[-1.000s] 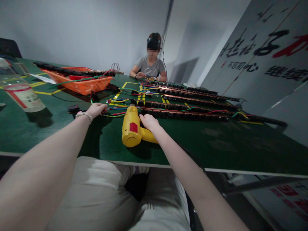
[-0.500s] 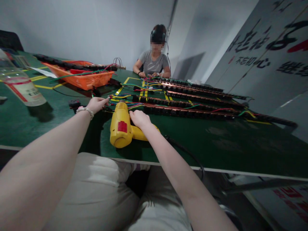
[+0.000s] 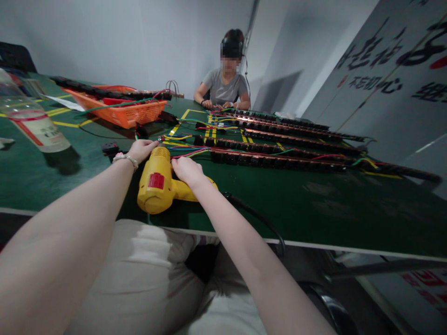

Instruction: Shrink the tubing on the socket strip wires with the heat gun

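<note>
A yellow heat gun (image 3: 155, 181) with a red label lies on the green table (image 3: 314, 204), nozzle pointing away from me toward coloured wires (image 3: 188, 150). My right hand (image 3: 187, 170) is closed around its handle. My left hand (image 3: 141, 150), with a bead bracelet at the wrist, rests just left of the nozzle, fingers curled on the wire ends. Long black terminal strips (image 3: 272, 160) with copper bars run to the right from the wires.
An orange basket (image 3: 129, 114) with more strips stands at the back left. A clear bottle (image 3: 33, 125) with a red-marked label lies at the left. The gun's black cord (image 3: 258, 218) hangs over the near edge. Another person (image 3: 225, 86) sits at the far end.
The heat gun has slid left and closer to my left hand, with my right hand on its handle. My left hand stayed on the wire ends.
</note>
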